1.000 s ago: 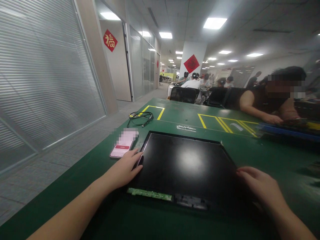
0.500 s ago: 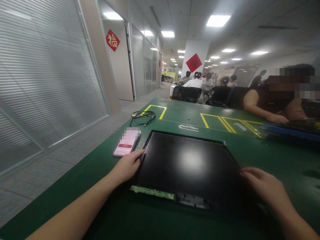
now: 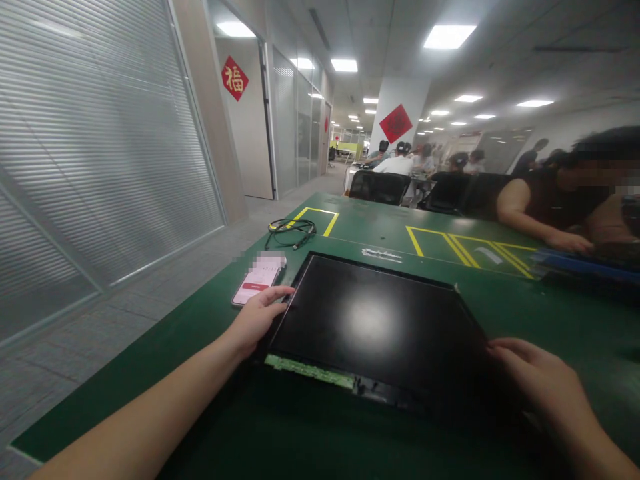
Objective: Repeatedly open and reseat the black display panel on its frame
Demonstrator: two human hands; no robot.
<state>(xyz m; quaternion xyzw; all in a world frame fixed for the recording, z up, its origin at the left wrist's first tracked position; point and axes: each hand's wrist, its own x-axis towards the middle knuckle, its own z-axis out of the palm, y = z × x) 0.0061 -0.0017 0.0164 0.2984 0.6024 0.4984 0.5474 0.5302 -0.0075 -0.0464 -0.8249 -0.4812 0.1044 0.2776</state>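
Note:
A black flat display panel (image 3: 345, 313) lies across the middle of my view, with a ceiling light mirrored in its glossy face. A green circuit board strip (image 3: 310, 371) runs along the left part of its near edge. My left hand (image 3: 257, 317) grips the panel's left edge, thumb and fingers closed on it. On the opposite side, the fingertips of my right hand (image 3: 537, 367) pinch the right edge. Whether the panel rests fully on the table is hidden in shadow. Just beyond my left hand is a phone (image 3: 257, 285) with a lit pink screen.
The green table (image 3: 165, 347) carries yellow tape outlines (image 3: 440, 233). A coiled black cable (image 3: 293, 230) lies past the phone. At the right, a co-worker (image 3: 560, 193) leans over a blue tray (image 3: 590, 263). Chairs (image 3: 379, 187) and seated people are behind the table.
The view has shifted slightly, so the whole scene sits a little further right. Both hands keep their hold on the panel, the left thumb and finger now showing more apart at its edge.

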